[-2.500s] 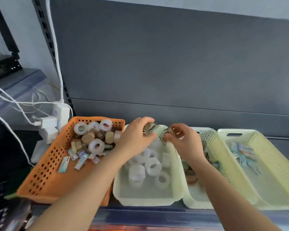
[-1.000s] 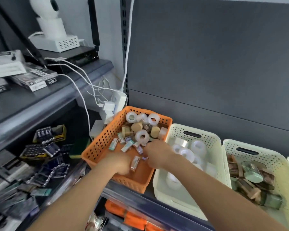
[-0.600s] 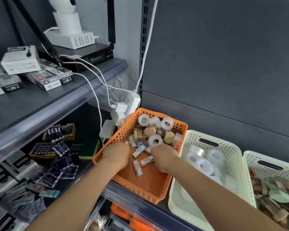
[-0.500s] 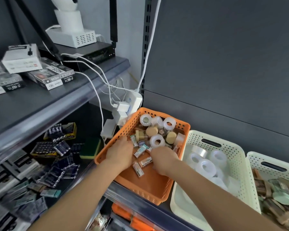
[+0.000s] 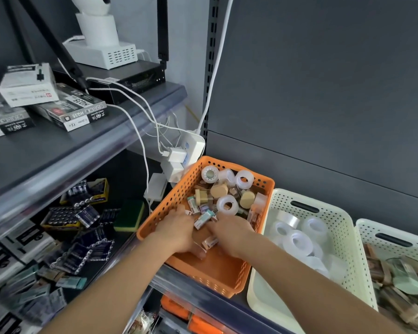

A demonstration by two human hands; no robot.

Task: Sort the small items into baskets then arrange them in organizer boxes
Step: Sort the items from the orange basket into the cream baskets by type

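Head view: small packets [image 5: 204,219] lie between left hand [image 5: 179,231] and right hand [image 5: 232,233] in orange basket [image 5: 217,273]; grip closure unclear.

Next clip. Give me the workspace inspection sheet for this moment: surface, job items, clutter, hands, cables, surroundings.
Surface: grey shelf carries three baskets side by side.
Job's things: orange basket holds tape rolls, tan round pieces and small boxed items; white basket holds clear tape rolls; third basket holds brownish and green packets.
Clutter: batteries and a sponge on the lower left shelf.
Hands: left hand and right hand down among the small boxed items; whether either grips one cannot be told.
Cables: white cables run to a power strip by the orange basket's far left corner.
Surroundings: boxes on the upper shelf; dark back panel.
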